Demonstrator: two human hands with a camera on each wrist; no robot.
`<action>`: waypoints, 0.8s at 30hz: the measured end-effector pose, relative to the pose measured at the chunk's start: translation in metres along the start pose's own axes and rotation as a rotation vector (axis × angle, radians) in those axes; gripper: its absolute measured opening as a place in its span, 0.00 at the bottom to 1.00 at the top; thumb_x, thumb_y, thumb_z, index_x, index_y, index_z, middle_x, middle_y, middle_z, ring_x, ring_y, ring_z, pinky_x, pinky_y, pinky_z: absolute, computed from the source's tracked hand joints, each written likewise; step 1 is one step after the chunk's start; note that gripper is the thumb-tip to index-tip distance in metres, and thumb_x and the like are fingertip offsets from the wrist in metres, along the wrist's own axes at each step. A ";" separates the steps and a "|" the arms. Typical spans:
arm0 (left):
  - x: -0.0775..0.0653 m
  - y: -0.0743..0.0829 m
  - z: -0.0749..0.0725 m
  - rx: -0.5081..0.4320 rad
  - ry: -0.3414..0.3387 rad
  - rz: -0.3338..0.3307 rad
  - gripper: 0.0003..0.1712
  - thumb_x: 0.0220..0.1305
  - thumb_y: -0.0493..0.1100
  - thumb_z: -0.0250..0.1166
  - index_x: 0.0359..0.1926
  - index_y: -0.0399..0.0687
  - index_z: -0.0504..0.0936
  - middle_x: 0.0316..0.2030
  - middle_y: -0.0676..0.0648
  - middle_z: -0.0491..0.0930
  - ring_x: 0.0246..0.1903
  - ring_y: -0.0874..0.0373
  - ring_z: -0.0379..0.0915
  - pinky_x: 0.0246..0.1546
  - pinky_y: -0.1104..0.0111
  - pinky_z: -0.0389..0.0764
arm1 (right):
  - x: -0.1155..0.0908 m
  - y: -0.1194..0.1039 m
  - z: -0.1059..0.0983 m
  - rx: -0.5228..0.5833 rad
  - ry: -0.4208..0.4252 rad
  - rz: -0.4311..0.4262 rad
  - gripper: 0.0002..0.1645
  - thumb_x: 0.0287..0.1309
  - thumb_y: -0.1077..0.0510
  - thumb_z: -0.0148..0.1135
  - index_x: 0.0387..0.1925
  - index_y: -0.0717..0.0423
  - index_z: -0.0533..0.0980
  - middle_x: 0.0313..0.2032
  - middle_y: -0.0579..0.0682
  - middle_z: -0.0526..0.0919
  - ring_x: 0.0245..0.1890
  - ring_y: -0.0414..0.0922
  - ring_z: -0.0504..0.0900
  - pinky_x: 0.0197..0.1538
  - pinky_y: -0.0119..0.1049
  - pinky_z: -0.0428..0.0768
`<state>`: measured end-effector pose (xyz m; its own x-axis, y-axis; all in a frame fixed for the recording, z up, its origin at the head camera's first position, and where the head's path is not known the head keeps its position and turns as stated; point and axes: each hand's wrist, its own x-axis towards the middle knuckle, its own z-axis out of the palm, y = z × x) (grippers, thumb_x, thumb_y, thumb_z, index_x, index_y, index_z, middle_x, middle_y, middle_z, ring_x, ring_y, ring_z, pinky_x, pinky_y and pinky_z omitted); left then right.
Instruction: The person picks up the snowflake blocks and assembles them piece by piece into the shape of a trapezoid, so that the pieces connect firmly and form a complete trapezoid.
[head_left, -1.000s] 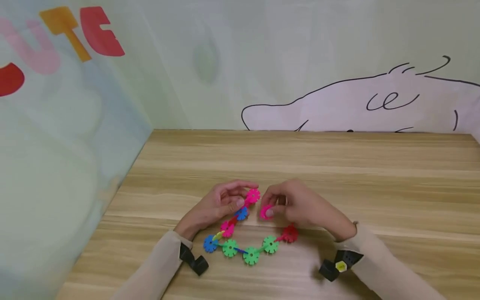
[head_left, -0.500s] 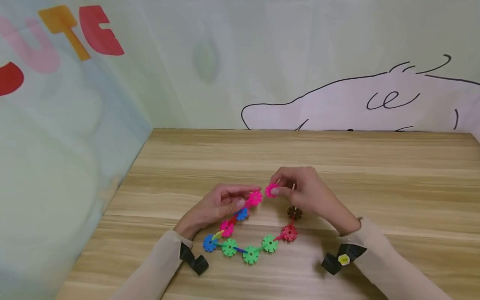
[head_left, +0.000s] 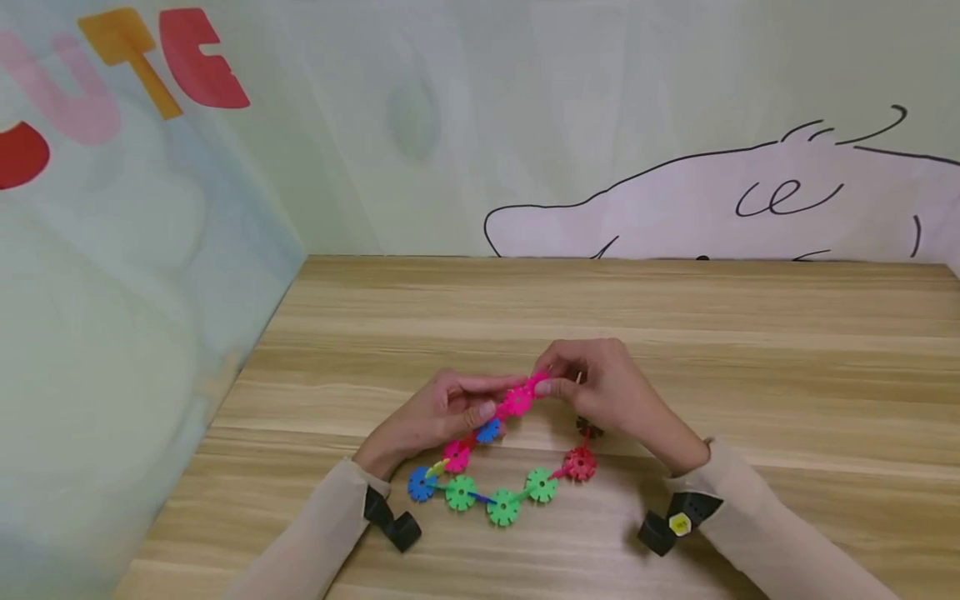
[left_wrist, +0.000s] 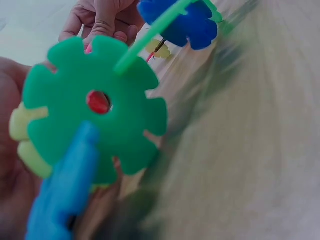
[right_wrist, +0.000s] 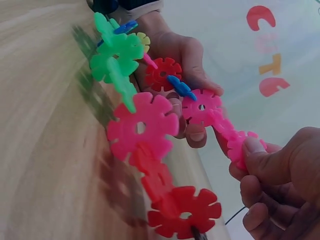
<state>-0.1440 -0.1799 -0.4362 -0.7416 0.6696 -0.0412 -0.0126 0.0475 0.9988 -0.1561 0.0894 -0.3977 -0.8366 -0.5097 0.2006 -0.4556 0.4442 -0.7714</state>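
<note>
A chain of colourful plastic snowflake discs curves in an open ring over the table. My left hand pinches its upper left stretch between thumb and fingers, near a blue disc and a pink disc. In my right hand, thumb and fingertips pinch another pink disc, which meets the pink end of the chain; how deep the slots engage cannot be told. Below the right hand, the chain's other end has a red disc and a dark disc, partly covered by that hand.
The wood-grain table reaches back to a printed wall sheet with a line drawing and coloured letters. Black wrist cameras sit on both cuffs, near the tabletop.
The right hand has risen, then come left with its pink disc, closing the gap to the chain's pink end. The dark disc came into view below it. The left hand stays nearly still.
</note>
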 end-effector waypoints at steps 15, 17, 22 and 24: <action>0.002 -0.009 -0.001 0.054 0.015 0.064 0.28 0.79 0.43 0.63 0.71 0.31 0.76 0.70 0.30 0.77 0.54 0.69 0.85 0.53 0.74 0.87 | -0.003 0.001 0.013 0.112 0.032 0.001 0.10 0.61 0.68 0.76 0.27 0.53 0.86 0.27 0.51 0.92 0.26 0.36 0.76 0.30 0.27 0.73; 0.001 -0.009 -0.001 0.054 0.012 0.071 0.29 0.79 0.45 0.63 0.72 0.31 0.76 0.70 0.30 0.77 0.54 0.69 0.84 0.53 0.74 0.87 | -0.002 0.002 0.013 0.105 0.025 0.008 0.09 0.61 0.67 0.76 0.28 0.52 0.87 0.27 0.50 0.92 0.27 0.37 0.76 0.31 0.27 0.74; 0.001 -0.008 -0.001 0.068 0.021 0.058 0.29 0.79 0.47 0.63 0.72 0.34 0.76 0.69 0.31 0.78 0.51 0.69 0.83 0.53 0.75 0.86 | -0.001 0.003 0.006 0.078 -0.007 0.025 0.05 0.64 0.63 0.75 0.33 0.49 0.89 0.29 0.49 0.91 0.27 0.38 0.76 0.31 0.28 0.75; 0.001 -0.007 -0.001 0.086 0.027 0.055 0.29 0.79 0.47 0.63 0.72 0.34 0.76 0.68 0.31 0.79 0.47 0.69 0.82 0.48 0.77 0.84 | -0.001 0.003 0.001 0.073 -0.010 0.025 0.04 0.66 0.62 0.74 0.36 0.49 0.89 0.30 0.50 0.91 0.26 0.38 0.76 0.30 0.29 0.76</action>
<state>-0.1457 -0.1805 -0.4433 -0.7574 0.6528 0.0151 0.0851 0.0757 0.9935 -0.1565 0.0904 -0.4005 -0.8440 -0.5070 0.1749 -0.4112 0.4025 -0.8179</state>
